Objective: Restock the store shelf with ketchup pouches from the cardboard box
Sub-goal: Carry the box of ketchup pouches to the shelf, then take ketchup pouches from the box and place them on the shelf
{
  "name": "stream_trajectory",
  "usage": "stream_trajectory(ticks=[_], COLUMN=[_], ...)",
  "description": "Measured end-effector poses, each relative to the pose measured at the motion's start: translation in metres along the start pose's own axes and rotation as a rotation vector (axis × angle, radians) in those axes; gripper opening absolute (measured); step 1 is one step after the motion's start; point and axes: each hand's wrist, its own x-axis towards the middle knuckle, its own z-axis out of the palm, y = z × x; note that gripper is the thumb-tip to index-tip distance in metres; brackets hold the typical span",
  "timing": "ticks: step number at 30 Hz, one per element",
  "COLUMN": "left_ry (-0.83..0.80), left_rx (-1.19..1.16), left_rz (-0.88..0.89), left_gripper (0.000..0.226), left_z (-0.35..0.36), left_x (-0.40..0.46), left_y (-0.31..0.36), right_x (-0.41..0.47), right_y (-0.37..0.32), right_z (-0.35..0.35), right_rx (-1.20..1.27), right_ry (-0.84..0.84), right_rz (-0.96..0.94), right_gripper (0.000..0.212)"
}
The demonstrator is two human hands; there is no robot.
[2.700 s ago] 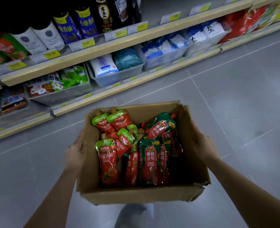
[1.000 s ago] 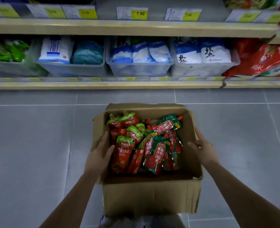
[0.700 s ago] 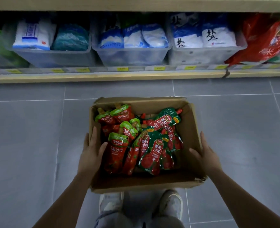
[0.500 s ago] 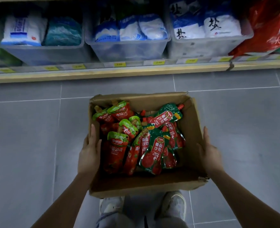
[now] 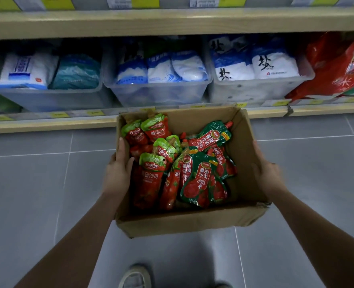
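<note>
Brown cardboard box [image 5: 184, 223]: 1
Red-and-green ketchup pouches [image 5: 201, 179]: about 12, overlapping, exact count unclear
Clear plastic bins [image 5: 157, 94]: 3
Bare hands: 2, left [image 5: 117, 173], right [image 5: 268, 175]
Shoes [image 5: 135, 277]: 1 visible

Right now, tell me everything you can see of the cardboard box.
The cardboard box is plain brown corrugated card, open-topped, its near right corner frayed. It is upright before the bottom shelf. The left hand grips its left wall, thumb inside; the right hand presses its right wall. Red and green ketchup pouches lie jumbled inside.
</note>
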Motion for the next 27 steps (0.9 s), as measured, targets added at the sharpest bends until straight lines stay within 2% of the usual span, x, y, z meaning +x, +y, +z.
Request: stream_trajectory(ticks=[3,5,7,9,11,13,15,19,27], left_ry=[-0.027,0.016,0.103,0.182,0.171,0.098,0.063,0.095,-0.035], left_rx=[0.004,0.006,0.075,0.143,0.181,0.185,0.132,0.114,0.057], left_rz=[-0.028,0.012,0.148,0.366,0.551,0.637,0.642,0.677,0.576], left_gripper=[0.066,0.066,0.061,0.052,0.048,0.048,0.045,0.039,0.040], left_z=[-0.002,-0.007,-0.012,-0.007,0.007,0.027,0.045,0.054,0.008], left_x=[0.000,0.001,0.005,0.013,0.025,0.039,0.046,0.045,0.030], left_y=[0.001,0.004,0.013,0.028,0.043,0.055,0.062,0.056,0.053], right_x=[0.001,0.002,0.005,0.012,0.019,0.028,0.036,0.038,-0.001], right_y=[-0.001,-0.010,-0.023,-0.032,-0.040,-0.045,-0.050,-0.055,-0.062], right_z=[-0.002,-0.006,-0.010,-0.009,0.002,0.020,0.035,0.047,0.018], right_rx=[0.045,0.101,0.106,0.139,0.236,0.283,0.339,0.505,0.423], right_ry=[-0.030,0.032,0.123,0.151,0.122,0.121,0.096,0.012,-0.065], right_rz=[-0.054,-0.118,-0.217,-0.309,-0.330,-0.360,-0.339,-0.179,-0.060], right_gripper=[0.069,0.063,0.055,0.046,0.040,0.037,0.035,0.035,0.042])
